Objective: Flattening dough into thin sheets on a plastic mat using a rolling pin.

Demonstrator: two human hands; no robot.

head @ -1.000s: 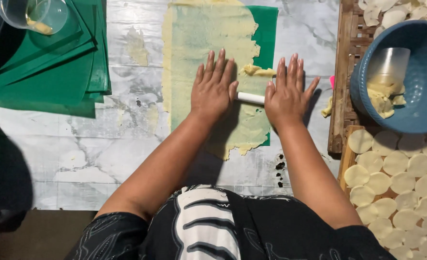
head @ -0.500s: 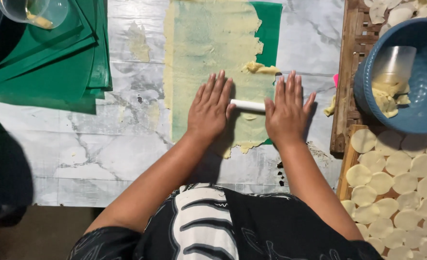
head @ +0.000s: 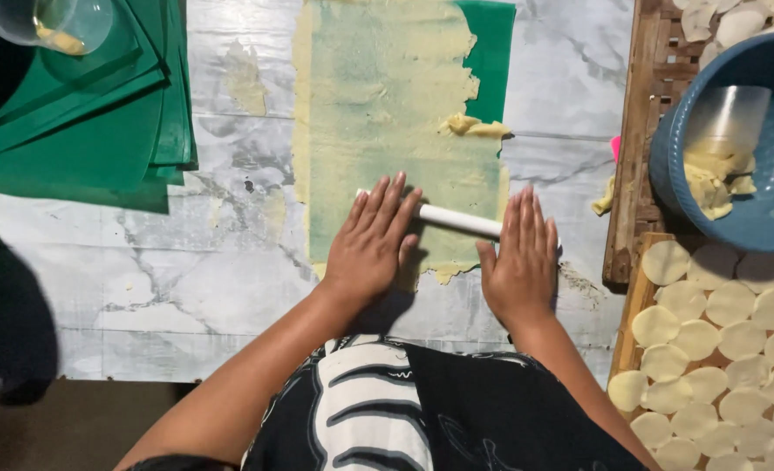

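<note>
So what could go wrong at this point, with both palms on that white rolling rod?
The dough sheet is already so thin that the green plastic sheet shows through; more pressure from the left hand and right hand on the white rod could tear it. The near edge is ragged and spills onto the marble table, where it may stick. The loose dough scrap could get rolled in as a lump.

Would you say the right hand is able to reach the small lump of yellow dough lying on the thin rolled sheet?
Probably yes: the right hand lies flat on the white rolling pin, and the yellow dough lump sits beyond it with only rolled dough sheet between.
</note>
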